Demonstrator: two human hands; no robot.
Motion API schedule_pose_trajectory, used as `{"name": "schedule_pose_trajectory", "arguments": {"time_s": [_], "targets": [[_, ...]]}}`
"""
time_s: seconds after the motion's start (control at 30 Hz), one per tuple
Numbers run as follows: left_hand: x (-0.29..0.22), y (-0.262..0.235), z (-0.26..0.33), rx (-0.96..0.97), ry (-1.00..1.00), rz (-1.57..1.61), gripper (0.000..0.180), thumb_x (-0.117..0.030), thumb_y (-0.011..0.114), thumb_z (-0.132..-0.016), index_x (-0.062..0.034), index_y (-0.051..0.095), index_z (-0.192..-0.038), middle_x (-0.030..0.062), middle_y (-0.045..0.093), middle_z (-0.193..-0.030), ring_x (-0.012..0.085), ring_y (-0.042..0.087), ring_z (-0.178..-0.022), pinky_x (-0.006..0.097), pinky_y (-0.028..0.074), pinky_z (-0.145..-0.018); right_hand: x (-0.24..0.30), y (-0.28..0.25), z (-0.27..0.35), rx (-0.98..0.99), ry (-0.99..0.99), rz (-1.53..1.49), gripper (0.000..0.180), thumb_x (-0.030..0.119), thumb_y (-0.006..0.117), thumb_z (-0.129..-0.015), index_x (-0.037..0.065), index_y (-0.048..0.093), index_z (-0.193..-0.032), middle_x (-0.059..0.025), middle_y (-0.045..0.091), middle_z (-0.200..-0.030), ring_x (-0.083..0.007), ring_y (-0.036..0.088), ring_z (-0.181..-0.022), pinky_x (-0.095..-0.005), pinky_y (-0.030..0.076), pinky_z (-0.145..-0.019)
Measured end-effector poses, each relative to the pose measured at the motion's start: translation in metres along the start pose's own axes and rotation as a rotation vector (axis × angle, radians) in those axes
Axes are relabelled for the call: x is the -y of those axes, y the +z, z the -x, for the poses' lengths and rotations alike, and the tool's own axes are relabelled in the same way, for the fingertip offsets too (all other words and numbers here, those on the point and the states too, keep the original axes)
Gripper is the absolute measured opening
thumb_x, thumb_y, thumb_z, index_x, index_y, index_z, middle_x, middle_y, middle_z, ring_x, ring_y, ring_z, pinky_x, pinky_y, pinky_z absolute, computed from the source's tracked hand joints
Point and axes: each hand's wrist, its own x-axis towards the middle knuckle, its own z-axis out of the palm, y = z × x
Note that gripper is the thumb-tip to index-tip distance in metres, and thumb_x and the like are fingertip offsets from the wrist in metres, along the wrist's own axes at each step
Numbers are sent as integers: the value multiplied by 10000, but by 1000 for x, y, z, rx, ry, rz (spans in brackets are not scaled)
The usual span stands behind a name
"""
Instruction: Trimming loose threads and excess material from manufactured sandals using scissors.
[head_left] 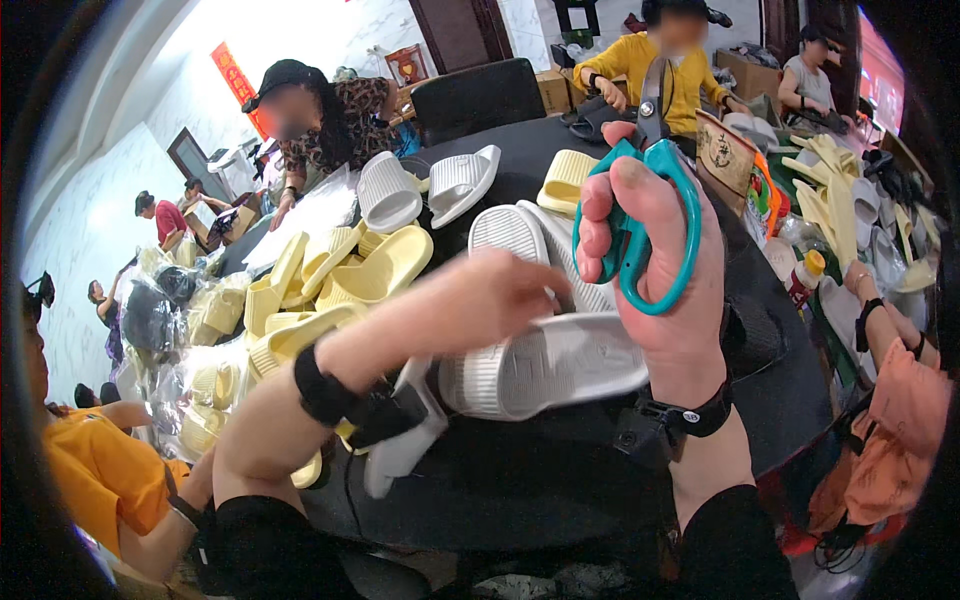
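My right hand (665,250) is raised over the table, its fingers through the handles of teal-handled scissors (692,235) with the blades pointing up. My left hand (500,295) reaches across at the middle of the table, over white ribbed slippers (505,238). Its fingers are smeared by motion, so I cannot tell whether they grip anything. Just below that hand lies a white slipper (580,365), sole and strap showing. Another pale slipper (410,455) lies tilted under my left forearm, partly hidden by it.
The dark table (530,480) carries a pile of yellow slippers (385,265) and bagged slippers (215,310) on the left. More white slippers (465,185) stand behind. A bottle with a yellow cap (808,272) and heaped slippers (835,200) are at right. Several people sit or stand around.
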Motion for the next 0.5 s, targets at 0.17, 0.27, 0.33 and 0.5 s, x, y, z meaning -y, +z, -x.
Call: {"name": "schedule_pose_trajectory", "arguments": {"time_s": [0.17,0.27,0.33,0.5], "targets": [[108,-53,-24,-298,-167,-195,271,-175,555,-791,16,667,-947,209,658,-834,305,650,-772,384,499,-735,4,0,1,24,26,-14,372,181,682,-817,26,516,-1112,-65,596,-736,-116,583,-571,-230,471,-457],[184,-67,-18,-359,-227,-323,264,-144,525,-788,32,650,-939,231,648,-889,359,632,-844,407,486,-774,1,2,0,46,55,-63,384,173,688,-810,28,510,-1117,-67,595,-737,-119,581,-566,-233,469,-456],[211,-64,-34,-376,-425,-375,286,-115,497,-797,10,638,-1012,230,644,-964,379,615,-936,428,475,-831,4,-3,0,41,75,-33,386,172,688,-810,31,507,-1120,-66,594,-734,-120,578,-563,-233,463,-457],[256,-43,-38,-404,-345,-576,377,-100,498,-808,-43,558,-1176,218,613,-1102,384,561,-1071,451,449,-900,2,1,-1,29,78,48,482,284,662,-830,-9,476,-1165,-58,555,-724,-108,533,-552,-235,444,-451]]}}
